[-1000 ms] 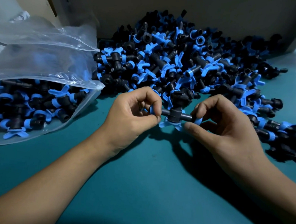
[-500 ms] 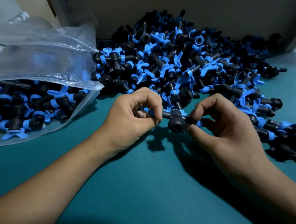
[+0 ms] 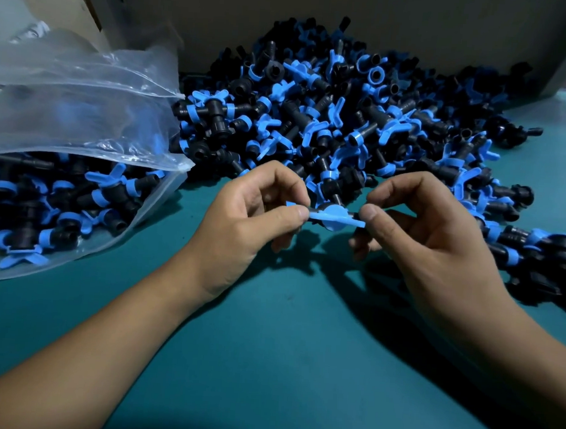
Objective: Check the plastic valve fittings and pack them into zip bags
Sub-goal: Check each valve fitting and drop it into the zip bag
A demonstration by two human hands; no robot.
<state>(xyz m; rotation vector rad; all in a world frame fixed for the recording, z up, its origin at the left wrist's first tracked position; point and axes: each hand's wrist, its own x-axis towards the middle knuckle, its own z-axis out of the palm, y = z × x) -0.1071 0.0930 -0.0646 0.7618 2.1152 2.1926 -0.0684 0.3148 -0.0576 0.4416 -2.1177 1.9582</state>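
Two hands meet over the teal table (image 3: 299, 364), just in front of the big pile of fittings (image 3: 347, 118), which serves as landmark.

Head view only.

Left hand (image 3: 252, 212): fingers curled, thumb and forefinger pinching the left end of one valve fitting (image 3: 336, 217). Lower fingers tucked loosely under.

Right hand (image 3: 433, 230): likewise curled, thumb and forefinger pinching the right end of the same fitting. Other fingers bent beneath, holding nothing else.

Held fitting: black body, blue butterfly handle turned toward the camera so the blue disc and wings show edge-on and flat between the two thumbs. It hangs clear of the table, right at the near foot of the pile; its shadow falls on the teal surface below. Whether it touches the nearest pile pieces behind it cannot be told.

Pile: black-and-blue fittings heaped against the grey back wall (image 3: 320, 11), spreading right along the table past the right hand's knuckles.

Zip bag (image 3: 81, 129): clear plastic, lying left of the pile and touching its left edge, mouth facing the pile. Partly filled with the same black-and-blue fittings, seen through the plastic; upper film crumpled and raised.

Both forearms bare, running in from the bottom corners.
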